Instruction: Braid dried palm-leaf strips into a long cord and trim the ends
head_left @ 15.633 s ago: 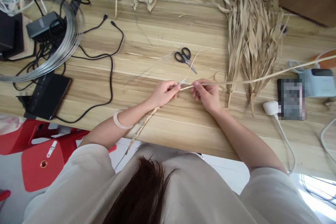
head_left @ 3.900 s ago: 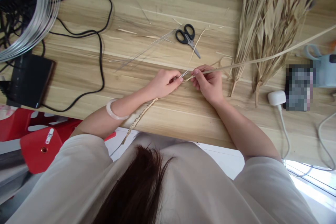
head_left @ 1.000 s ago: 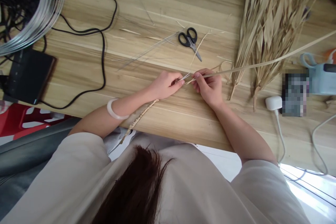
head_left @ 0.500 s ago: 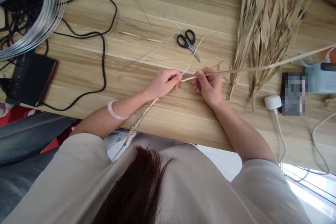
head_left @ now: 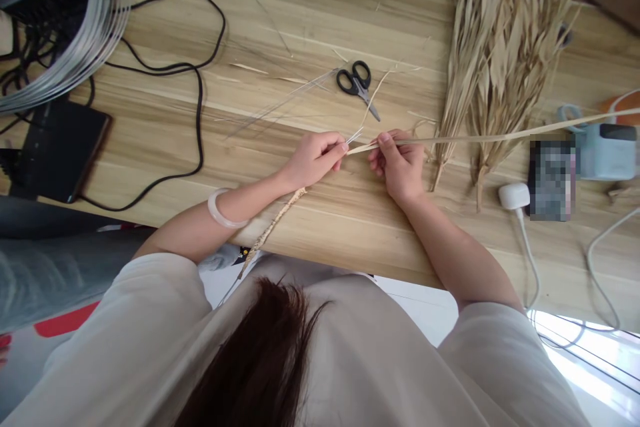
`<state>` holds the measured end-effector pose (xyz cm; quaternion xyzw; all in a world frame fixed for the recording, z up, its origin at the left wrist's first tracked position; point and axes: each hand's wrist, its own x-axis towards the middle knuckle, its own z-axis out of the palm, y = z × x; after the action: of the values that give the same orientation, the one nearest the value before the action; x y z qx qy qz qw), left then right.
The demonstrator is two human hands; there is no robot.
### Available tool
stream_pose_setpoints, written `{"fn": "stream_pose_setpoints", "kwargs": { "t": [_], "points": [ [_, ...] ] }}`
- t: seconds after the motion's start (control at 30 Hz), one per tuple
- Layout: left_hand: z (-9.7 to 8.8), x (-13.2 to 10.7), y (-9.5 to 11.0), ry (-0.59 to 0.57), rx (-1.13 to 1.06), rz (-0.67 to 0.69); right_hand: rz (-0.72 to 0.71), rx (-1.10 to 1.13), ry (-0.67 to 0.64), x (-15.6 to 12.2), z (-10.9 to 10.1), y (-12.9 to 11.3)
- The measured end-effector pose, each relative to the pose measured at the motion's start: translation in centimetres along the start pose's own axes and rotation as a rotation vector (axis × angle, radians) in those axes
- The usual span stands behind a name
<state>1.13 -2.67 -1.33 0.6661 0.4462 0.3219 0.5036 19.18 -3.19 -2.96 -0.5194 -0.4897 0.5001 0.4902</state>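
Note:
My left hand [head_left: 314, 159] is closed in a pinch on the working end of a braided straw cord [head_left: 273, 227]; the cord trails back under my wrist and over the table's near edge. My right hand [head_left: 400, 163] is closed on a long flat straw strip [head_left: 500, 137] that stretches far to the right above the table. The two hands nearly touch, and thin loose strand ends stick up between them. A pale bangle sits on my left wrist.
Black scissors [head_left: 356, 83] lie just beyond my hands. Bundles of dried leaves [head_left: 495, 60] lie at the right. Wire coil [head_left: 75, 47], black cables [head_left: 197, 100] and a black box [head_left: 57, 150] fill the left. A white charger [head_left: 514, 196] and a blue device [head_left: 603, 147] sit right.
Both hands keep their grip at the same spot, with only small finger shifts. The long strip has swung slightly lower at its far end. A grey-clad figure has come into view below left.

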Motion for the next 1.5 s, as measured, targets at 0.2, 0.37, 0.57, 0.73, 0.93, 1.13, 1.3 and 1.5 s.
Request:
{"fn": "stream_pose_setpoints", "kwargs": {
  "t": [0.2,0.37,0.57,0.73,0.93,1.13,1.3,1.5],
  "points": [
    [0.03,0.03,0.14,0.003,-0.032,-0.007,-0.004,0.019,0.014,0.12,-0.10,0.34],
    [-0.16,0.02,0.18,0.011,-0.065,-0.073,0.005,0.001,-0.009,0.24,-0.21,0.46],
    [-0.25,0.04,-0.35,0.031,-0.146,-0.098,-0.012,-0.010,-0.020,0.26,-0.24,0.53],
    [-0.19,0.09,-0.73,0.049,-0.143,-0.096,-0.016,0.005,-0.018,0.30,-0.26,0.64],
    [-0.12,0.12,-0.65,0.053,-0.178,-0.130,-0.005,0.021,-0.012,0.32,-0.28,0.51],
    [-0.12,0.12,-0.51,0.067,-0.219,-0.143,-0.001,0.045,-0.016,0.35,-0.28,0.57],
    [-0.07,0.13,-0.65,0.078,-0.236,-0.141,-0.014,0.076,-0.026,0.33,-0.29,0.54],
    [-0.03,0.14,-0.66,0.108,-0.212,-0.132,-0.002,0.085,-0.017,0.33,-0.27,0.59]
  ]
}}
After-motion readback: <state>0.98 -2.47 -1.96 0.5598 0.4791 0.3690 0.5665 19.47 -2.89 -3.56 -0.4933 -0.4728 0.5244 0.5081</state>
